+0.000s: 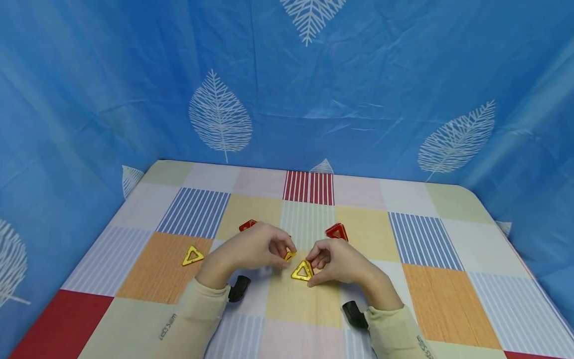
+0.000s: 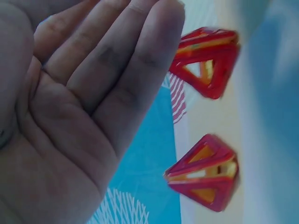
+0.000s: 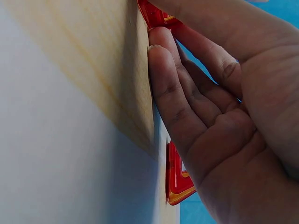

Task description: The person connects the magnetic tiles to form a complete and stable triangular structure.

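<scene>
My left hand [image 1: 262, 247] pinches a small yellow tile [image 1: 289, 256] between thumb and fingertips, with much of the tile hidden. Just to the right, my right hand [image 1: 343, 262] holds a yellow triangular tile [image 1: 303, 270] with an open middle by its edges, low over the cloth. A red piece [image 1: 248, 225] lies behind the left hand, partly covered by it. Beyond the right hand sits another red triangular piece [image 1: 337, 231]. The left wrist view shows two red-and-orange pyramid shapes, one upper [image 2: 205, 60] and one lower [image 2: 205, 172]. Red also shows by the right fingertips [image 3: 161, 53].
A loose yellow triangle tile [image 1: 193, 256] lies to the left on an orange patch. The table wears a patchwork cloth [image 1: 305, 339]. Blue leaf-print fabric [image 1: 358, 99] hangs behind it and along both sides.
</scene>
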Tool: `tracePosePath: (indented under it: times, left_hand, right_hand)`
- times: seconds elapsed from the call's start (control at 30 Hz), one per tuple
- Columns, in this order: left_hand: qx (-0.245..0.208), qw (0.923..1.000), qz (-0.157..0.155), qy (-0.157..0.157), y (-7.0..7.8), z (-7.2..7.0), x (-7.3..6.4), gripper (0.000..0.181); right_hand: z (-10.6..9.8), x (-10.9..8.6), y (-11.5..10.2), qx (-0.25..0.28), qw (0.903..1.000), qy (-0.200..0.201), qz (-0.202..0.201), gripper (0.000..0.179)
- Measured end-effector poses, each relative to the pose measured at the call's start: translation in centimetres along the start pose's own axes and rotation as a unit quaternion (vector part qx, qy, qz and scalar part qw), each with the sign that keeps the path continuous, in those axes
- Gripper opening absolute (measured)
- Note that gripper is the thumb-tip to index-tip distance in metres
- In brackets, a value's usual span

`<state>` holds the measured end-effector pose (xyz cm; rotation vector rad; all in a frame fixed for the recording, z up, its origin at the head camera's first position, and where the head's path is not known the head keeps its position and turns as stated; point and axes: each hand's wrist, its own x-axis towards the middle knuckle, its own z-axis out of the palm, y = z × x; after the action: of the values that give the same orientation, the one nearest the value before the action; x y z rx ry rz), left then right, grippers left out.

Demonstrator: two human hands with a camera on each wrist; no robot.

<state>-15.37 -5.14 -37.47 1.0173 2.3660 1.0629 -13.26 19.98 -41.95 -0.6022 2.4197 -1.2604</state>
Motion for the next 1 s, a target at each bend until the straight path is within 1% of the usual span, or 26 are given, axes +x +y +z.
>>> tracePosePath:
  times: [0.17, 0.3, 0.4, 0.53, 0.77, 1.0]
  left_hand:
    - [-0.013, 0.9998, -0.011, -0.009, -0.1, 1.0, 0.7, 0.020]
    - [-0.009, 0.9998, -0.003, -0.017, -0.3, 1.8, 1.2, 0.021]
    - [0.002, 0.9999, 0.005, -0.015, -0.5, 2.2, 1.5, 0.021]
    - [0.009, 0.9999, 0.007, -0.013, -0.6, 2.4, 1.7, 0.020]
    - [0.016, 0.9998, -0.005, -0.011, -0.6, 2.6, 1.9, 0.020]
    - [0.007, 0.9999, -0.010, -0.004, -0.8, 2.9, 2.1, 0.022]
  right_hand:
    - [-0.1, 0.0, 0.0, -0.003, 1.0000, 0.001, -0.004, 0.038]
    - [0.0, 0.0, 0.1, 0.001, 1.0000, 0.001, -0.001, 0.039]
    - [-0.1, 0.0, 0.1, 0.000, 1.0000, 0.000, -0.002, 0.039]
    - [-0.1, 0.0, 0.1, -0.006, 1.0000, 0.001, -0.002, 0.038]
    - [-0.1, 0.1, 0.1, -0.008, 1.0000, 0.001, -0.002, 0.037]
    - [-0.1, 0.0, 0.1, 0.003, 1.0000, 0.004, -0.001, 0.037]
